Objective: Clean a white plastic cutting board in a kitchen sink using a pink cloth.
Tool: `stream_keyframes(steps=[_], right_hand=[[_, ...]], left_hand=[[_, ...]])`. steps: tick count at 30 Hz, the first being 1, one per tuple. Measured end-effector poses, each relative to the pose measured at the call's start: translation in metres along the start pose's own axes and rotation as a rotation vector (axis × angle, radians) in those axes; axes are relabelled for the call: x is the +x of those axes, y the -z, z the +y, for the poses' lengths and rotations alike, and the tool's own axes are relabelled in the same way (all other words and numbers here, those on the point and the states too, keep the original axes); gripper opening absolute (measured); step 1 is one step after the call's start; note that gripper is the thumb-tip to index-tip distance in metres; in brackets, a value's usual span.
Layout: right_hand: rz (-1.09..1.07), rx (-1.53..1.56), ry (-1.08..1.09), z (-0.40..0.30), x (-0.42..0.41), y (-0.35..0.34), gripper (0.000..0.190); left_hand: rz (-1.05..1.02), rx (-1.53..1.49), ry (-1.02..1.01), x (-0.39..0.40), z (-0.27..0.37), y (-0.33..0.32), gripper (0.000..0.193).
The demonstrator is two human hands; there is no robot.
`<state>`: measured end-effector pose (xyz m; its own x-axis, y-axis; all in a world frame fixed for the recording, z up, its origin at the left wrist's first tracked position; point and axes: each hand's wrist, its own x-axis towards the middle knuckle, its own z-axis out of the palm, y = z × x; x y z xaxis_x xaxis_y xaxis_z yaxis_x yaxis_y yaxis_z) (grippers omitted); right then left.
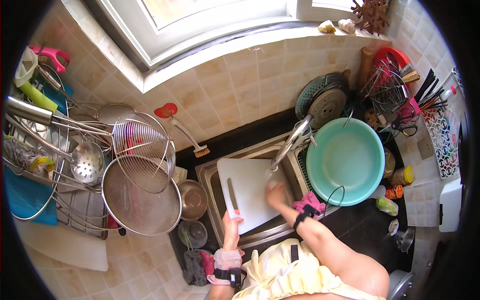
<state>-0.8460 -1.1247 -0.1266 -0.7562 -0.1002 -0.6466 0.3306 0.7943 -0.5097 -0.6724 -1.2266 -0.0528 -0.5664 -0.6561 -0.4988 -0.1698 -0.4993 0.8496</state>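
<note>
My left hand (231,226) grips the lower left corner of a white cutting board (253,191), thumb on its face. The board lies tilted over the stainless steel sink (215,202), with a long handle slot along its left side. My right hand (276,195) is at the board's right part, just under the spout of the chrome faucet (290,140). Its fingers are blurred, so I cannot tell whether they hold anything. A pink cloth (309,203) lies on the sink rim beside my right wrist.
A turquoise basin (347,161) stands right of the sink. Wire strainers (141,195) and a perforated ladle (87,162) crowd the left rack. Metal (192,199) and glass bowls (192,234) sit left of the sink. A brush (190,138) hangs on the wall.
</note>
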Motion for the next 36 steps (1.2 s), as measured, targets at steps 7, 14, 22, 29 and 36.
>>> stream_keyframes(steps=[7,14,22,29,36], right_hand=[[0.119,-0.001,0.608,0.016,-0.045,-0.033,0.069],[0.207,-0.019,0.344,0.048,-0.013,-0.014,0.062],[-0.074,0.108,0.263,0.002,-0.053,0.012,0.067],[-0.01,-0.03,0.62,0.013,-0.1,-0.046,0.071],[0.075,-0.082,0.04,0.059,0.009,-0.024,0.067]], left_hand=[[-0.095,0.02,-0.006,0.016,0.029,-0.006,0.027],[-0.07,0.042,-0.019,0.012,0.026,-0.008,0.025],[-0.046,0.055,-0.015,0.01,0.023,-0.005,0.024],[0.037,0.046,-0.002,0.006,0.013,0.008,0.024],[-0.021,0.049,-0.005,0.008,0.021,-0.021,0.024]])
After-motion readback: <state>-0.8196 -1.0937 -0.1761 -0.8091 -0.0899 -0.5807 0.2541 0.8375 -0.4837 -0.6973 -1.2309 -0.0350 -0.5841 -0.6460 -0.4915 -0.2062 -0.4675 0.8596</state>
